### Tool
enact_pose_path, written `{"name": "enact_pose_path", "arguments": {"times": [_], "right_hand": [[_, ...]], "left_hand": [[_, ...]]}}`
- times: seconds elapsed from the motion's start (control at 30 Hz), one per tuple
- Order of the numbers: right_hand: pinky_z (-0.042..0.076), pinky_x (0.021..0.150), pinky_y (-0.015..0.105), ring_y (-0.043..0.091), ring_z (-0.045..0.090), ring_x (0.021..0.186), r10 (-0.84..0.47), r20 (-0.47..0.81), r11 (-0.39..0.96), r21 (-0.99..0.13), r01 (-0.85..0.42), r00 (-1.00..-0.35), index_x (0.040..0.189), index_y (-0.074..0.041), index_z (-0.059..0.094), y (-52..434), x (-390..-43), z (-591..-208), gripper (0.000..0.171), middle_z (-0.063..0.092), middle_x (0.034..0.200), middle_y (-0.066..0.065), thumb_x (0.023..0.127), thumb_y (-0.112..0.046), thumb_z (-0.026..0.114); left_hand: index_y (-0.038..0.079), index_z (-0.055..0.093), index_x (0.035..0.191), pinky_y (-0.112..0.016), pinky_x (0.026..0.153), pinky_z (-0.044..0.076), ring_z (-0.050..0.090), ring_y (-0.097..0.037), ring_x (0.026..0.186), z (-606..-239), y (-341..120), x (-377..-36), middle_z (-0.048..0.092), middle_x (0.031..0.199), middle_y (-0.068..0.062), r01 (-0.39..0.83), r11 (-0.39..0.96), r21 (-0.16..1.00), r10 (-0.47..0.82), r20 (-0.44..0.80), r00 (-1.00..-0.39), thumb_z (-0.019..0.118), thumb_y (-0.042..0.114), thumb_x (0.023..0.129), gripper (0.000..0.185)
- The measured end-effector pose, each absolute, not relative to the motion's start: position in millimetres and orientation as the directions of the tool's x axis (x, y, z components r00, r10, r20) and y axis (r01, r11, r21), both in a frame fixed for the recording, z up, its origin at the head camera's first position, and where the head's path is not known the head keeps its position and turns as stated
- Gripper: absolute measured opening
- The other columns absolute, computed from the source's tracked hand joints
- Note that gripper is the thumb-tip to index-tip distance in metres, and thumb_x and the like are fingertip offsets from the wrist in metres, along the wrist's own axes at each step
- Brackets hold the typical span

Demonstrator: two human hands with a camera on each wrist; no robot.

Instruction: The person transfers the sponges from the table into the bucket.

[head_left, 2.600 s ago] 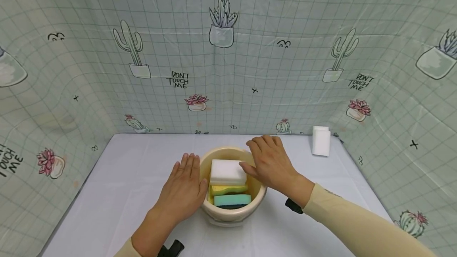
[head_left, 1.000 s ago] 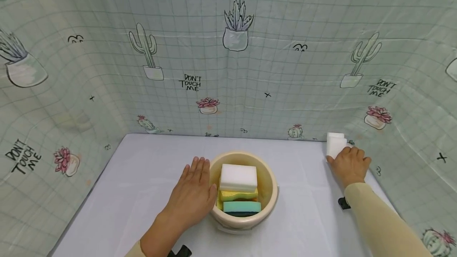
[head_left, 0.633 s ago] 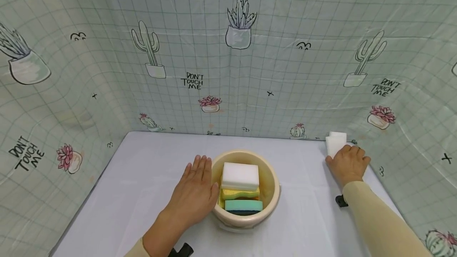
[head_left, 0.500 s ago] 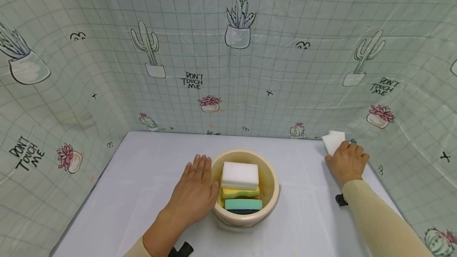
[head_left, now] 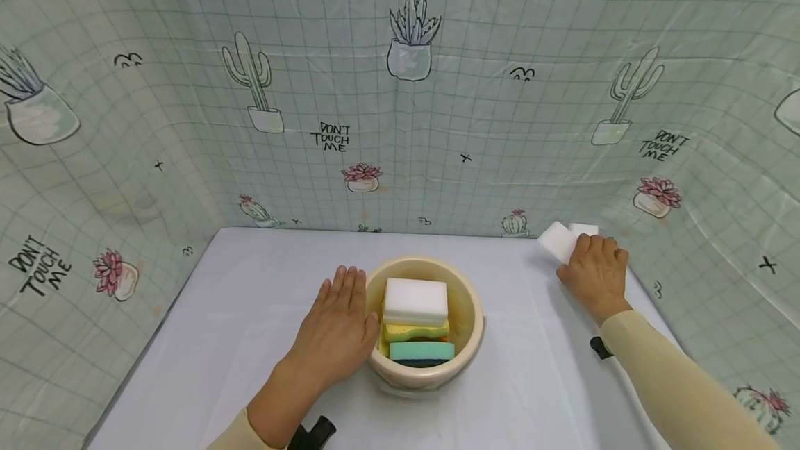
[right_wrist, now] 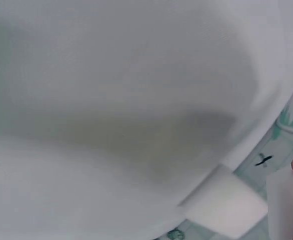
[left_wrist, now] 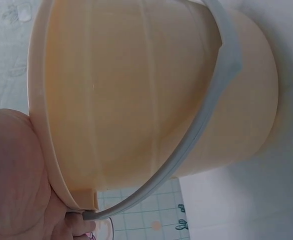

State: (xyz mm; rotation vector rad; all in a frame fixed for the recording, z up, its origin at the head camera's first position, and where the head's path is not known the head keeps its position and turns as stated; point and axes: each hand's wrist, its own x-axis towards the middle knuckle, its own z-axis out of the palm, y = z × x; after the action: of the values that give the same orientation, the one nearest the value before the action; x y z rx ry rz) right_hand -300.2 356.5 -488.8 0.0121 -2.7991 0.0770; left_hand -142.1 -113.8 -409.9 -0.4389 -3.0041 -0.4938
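Observation:
In the head view my right hand (head_left: 596, 273) grips a white sponge block (head_left: 557, 242) at the back right, tilted and raised off the table. Behind it stands a second white sponge (head_left: 584, 229), partly hidden; in the right wrist view this sponge (right_wrist: 226, 202) sits on the cloth. My left hand (head_left: 334, 328) lies with straight fingers against the left rim of a beige bucket (head_left: 473, 339). The left wrist view shows the bucket's grey handle (left_wrist: 186, 142) hanging down its side. Inside the bucket are a white sponge (head_left: 415, 301), a yellow sponge (head_left: 415, 332) and a teal sponge (head_left: 421, 351) with a dark underside.
A white cloth covers the table (head_left: 250, 290). Behind and on both sides hangs a pale green checked curtain (head_left: 437, 110) printed with cactus pots, close to the back edge where the white sponges are. Black wrist straps (head_left: 312, 432) show at both wrists.
My right hand left the bucket, reached to the white sponges at the back right, took one and lifted it, tilting it left and away from the other. The left hand stayed at the rim.

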Motion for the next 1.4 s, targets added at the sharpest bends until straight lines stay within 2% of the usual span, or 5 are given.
{"name": "enact_pose_path", "arguments": {"times": [0.3, 0.47, 0.8, 1.07, 1.4], "right_hand": [[0.036, 0.094, 0.069, 0.051, 0.046, 0.107, -0.157, 0.438, 0.987, 0.034, -0.158, -0.885, 0.108, 0.008, 0.046, 325.3, -288.9, -469.9, 0.048, 0.052, 0.107, 0.029, 0.083, -0.023, 0.072], [0.037, 0.092, 0.065, 0.048, 0.048, 0.109, -0.248, 0.464, 0.968, 0.093, -0.231, -0.851, 0.114, 0.006, 0.046, 306.8, -280.7, -458.1, 0.054, 0.054, 0.110, 0.025, 0.082, -0.025, 0.077], [0.042, 0.083, 0.058, 0.046, 0.055, 0.100, -0.486, 0.607, 0.851, 0.163, -0.500, -0.629, 0.120, 0.006, 0.056, 250.8, -247.4, -409.0, 0.058, 0.062, 0.108, 0.024, 0.077, -0.029, 0.076], [0.044, 0.086, 0.051, 0.035, 0.057, 0.105, -0.631, 0.501, 0.741, 0.165, -0.651, -0.592, 0.122, 0.000, 0.062, 199.1, -205.8, -376.0, 0.056, 0.066, 0.115, 0.014, 0.080, -0.033, 0.077], [0.044, 0.087, 0.040, 0.022, 0.057, 0.108, -0.791, 0.330, 0.578, 0.127, -0.806, -0.515, 0.124, -0.008, 0.065, 161.0, -173.9, -377.2, 0.057, 0.066, 0.115, 0.002, 0.082, -0.043, 0.080]], "left_hand": [[-0.011, 0.031, 0.160, -0.057, 0.130, 0.020, 0.021, -0.042, 0.161, -409.4, -114.3, -143.0, 0.031, 0.168, -0.029, 0.288, 0.909, 0.303, 0.270, 0.098, -0.958, 0.045, 0.031, 0.110, 0.067], [-0.011, 0.031, 0.161, -0.057, 0.131, 0.019, 0.021, -0.041, 0.161, -407.4, -115.6, -143.1, 0.030, 0.168, -0.028, 0.286, 0.910, 0.302, 0.273, 0.085, -0.958, 0.045, 0.032, 0.111, 0.067], [-0.009, 0.031, 0.161, -0.056, 0.131, 0.019, 0.021, -0.040, 0.161, -407.8, -118.0, -142.3, 0.031, 0.169, -0.027, 0.302, 0.902, 0.309, 0.285, 0.100, -0.953, 0.044, 0.032, 0.111, 0.067], [-0.010, 0.032, 0.160, -0.056, 0.131, 0.020, 0.022, -0.041, 0.161, -410.8, -118.5, -142.5, 0.033, 0.168, -0.027, 0.315, 0.901, 0.298, 0.291, 0.125, -0.949, 0.044, 0.031, 0.110, 0.066], [-0.010, 0.033, 0.160, -0.055, 0.131, 0.020, 0.024, -0.040, 0.161, -415.1, -117.5, -143.2, 0.034, 0.167, -0.027, 0.316, 0.900, 0.299, 0.283, 0.147, -0.948, 0.045, 0.030, 0.110, 0.065]]}}
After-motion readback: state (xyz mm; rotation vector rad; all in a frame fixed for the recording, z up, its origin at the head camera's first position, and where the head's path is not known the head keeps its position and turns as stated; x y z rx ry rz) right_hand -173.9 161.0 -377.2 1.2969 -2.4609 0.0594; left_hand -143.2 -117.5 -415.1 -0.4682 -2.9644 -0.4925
